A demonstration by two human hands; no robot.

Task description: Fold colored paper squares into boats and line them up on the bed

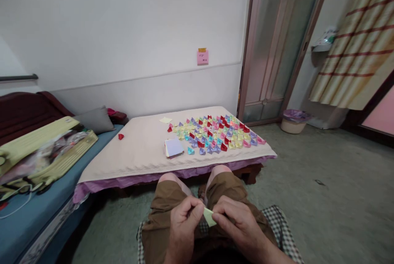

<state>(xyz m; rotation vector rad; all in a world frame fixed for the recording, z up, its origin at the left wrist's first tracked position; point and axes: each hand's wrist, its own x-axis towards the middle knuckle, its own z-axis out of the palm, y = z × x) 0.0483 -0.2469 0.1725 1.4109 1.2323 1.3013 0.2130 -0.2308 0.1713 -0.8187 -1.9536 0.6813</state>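
Note:
Between my two hands, above my lap, is a small pale green piece of folded paper (209, 217). My left hand (185, 219) pinches its left edge between thumb and fingers. On the other side my right hand (235, 219) grips the right edge the same way. Part of the paper is hidden by the fingertips. Beyond my knees, a stack of square paper sheets (174, 148) with a lilac one on top lies on the low table. To its right stand many small folded paper boats (212, 144) in red, yellow, blue, pink and purple.
The low table (135, 149) has a cream cover. A red paper piece (121, 136) lies at its left, a pale yellow sheet (166, 120) at the back. A blue-covered bed (58, 173) is at left, a lined bin (294, 122) at right.

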